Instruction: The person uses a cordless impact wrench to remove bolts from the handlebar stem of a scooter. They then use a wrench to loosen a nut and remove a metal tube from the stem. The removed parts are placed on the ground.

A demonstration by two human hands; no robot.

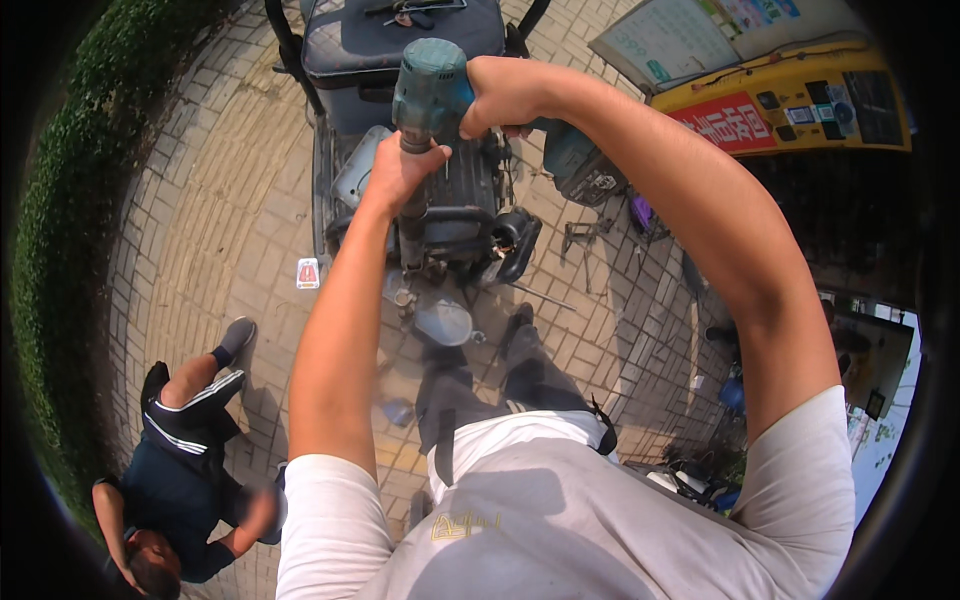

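Observation:
A teal cordless impact wrench (pixel 428 88) is held upright, its nose toward the ground. My right hand (pixel 492 95) is closed around its grip, and the dark battery (pixel 592 178) sticks out beyond my wrist. Around the nose, just below the housing, my left hand (pixel 402 172) is wrapped. A dark shaft (pixel 412 240) runs down from there to the front end of a small vehicle with a padded dark seat (pixel 400 45). I cannot tell exactly what the shaft's lower end meets. Near that end is a pale round part (pixel 443 322).
Another person (pixel 185 480) in dark clothes is low at the left, beside a hedge (pixel 60 230). A small card (pixel 308 273) lies on the paving. Metal parts (pixel 585 240) lie right of the vehicle, below a yellow cabinet (pixel 790 100) and a white board (pixel 665 50).

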